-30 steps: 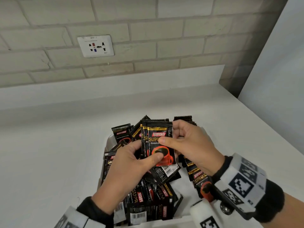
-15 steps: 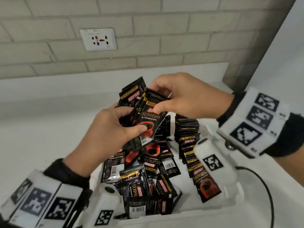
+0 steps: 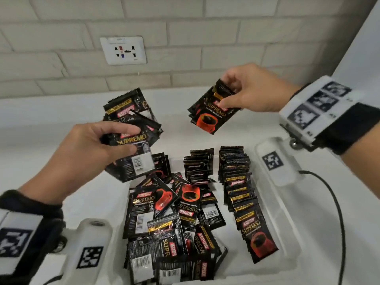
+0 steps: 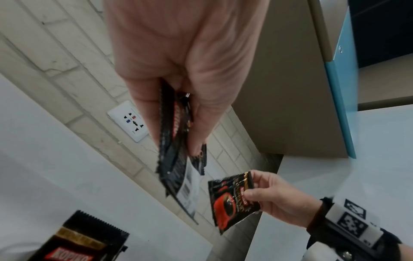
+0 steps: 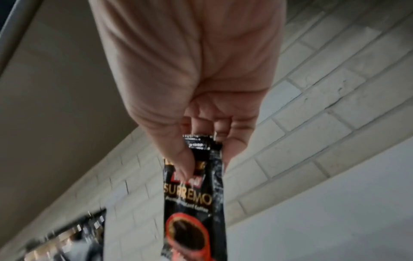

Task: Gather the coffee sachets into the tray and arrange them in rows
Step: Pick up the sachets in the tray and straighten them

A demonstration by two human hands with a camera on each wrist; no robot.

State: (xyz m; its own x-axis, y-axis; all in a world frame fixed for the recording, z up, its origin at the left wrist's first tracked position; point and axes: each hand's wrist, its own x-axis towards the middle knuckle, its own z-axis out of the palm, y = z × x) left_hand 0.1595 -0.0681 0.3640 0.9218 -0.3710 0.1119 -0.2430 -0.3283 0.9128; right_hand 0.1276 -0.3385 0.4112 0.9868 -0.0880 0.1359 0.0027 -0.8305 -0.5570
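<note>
My left hand (image 3: 115,142) grips a fanned bunch of black coffee sachets (image 3: 131,124) above the tray's left side; the left wrist view shows that bunch (image 4: 176,146) held between thumb and fingers. My right hand (image 3: 232,97) pinches a few sachets (image 3: 209,116) by their top edge, held up and apart from the left bunch; the right wrist view shows the front sachet (image 5: 192,199) hanging down. Below, the white tray (image 3: 287,254) holds a neat overlapping row of sachets (image 3: 240,192) on the right, a short row (image 3: 198,165) at the back, and a loose heap (image 3: 170,223) on the left.
The tray sits on a white counter (image 3: 41,161) against a brick wall with a power socket (image 3: 123,50). A black cable (image 3: 337,212) runs along the tray's right side. A pale cabinet side (image 3: 366,48) rises at the right.
The hands have drawn apart: the right hand pulled a few sachets out of the bunch and moved right and up, while the left hand keeps the remaining bunch on the left.
</note>
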